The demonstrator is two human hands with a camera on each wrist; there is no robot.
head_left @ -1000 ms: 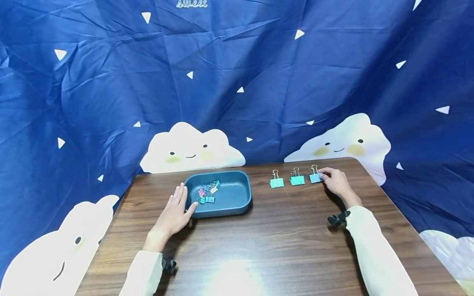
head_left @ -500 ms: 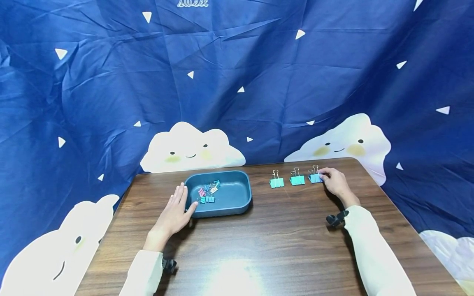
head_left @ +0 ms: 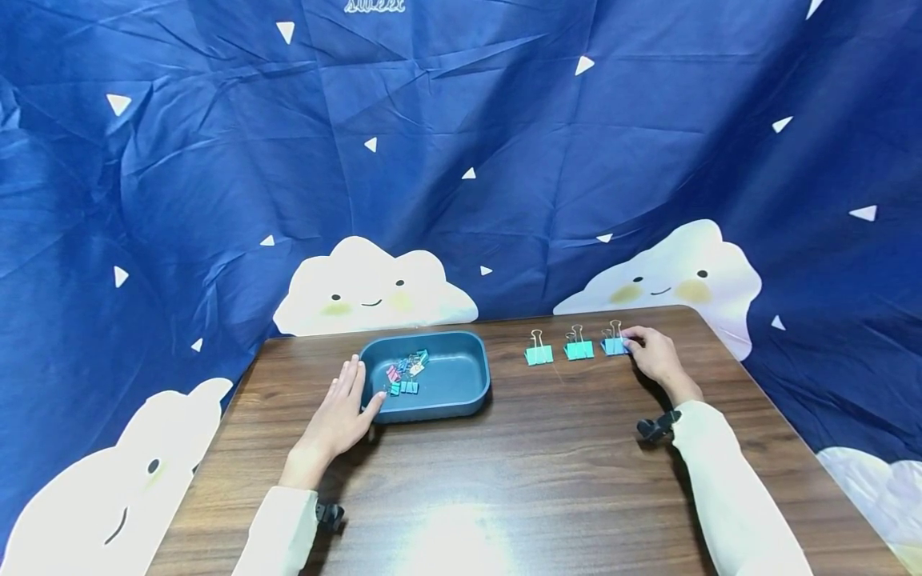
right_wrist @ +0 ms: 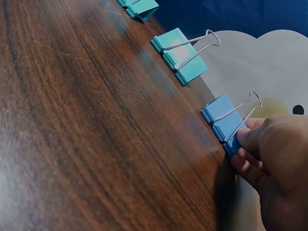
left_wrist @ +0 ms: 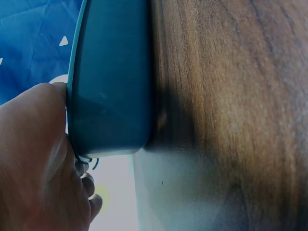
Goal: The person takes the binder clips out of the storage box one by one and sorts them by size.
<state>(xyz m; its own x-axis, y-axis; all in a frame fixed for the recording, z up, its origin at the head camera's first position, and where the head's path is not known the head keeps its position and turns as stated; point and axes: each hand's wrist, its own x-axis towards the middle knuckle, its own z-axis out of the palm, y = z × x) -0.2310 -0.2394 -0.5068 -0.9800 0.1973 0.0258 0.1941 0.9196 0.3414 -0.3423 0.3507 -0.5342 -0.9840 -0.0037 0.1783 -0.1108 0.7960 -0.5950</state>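
Right hand (head_left: pixel 654 355) pinches barely shifted blue clip (head_left: pixel 615 346), placement seemingly near done; left hand (head_left: pixel 337 418), fingers straight, touches bin (head_left: pixel 454 376).

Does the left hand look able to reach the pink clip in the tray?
Probably yes: the left hand touches the tray, whose top is open, with the pink clip lying nearby.

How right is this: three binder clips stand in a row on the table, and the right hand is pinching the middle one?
Not the middle one: the right hand pinches the blue binder clip at the row's right end, as the head view shows. The rest holds.
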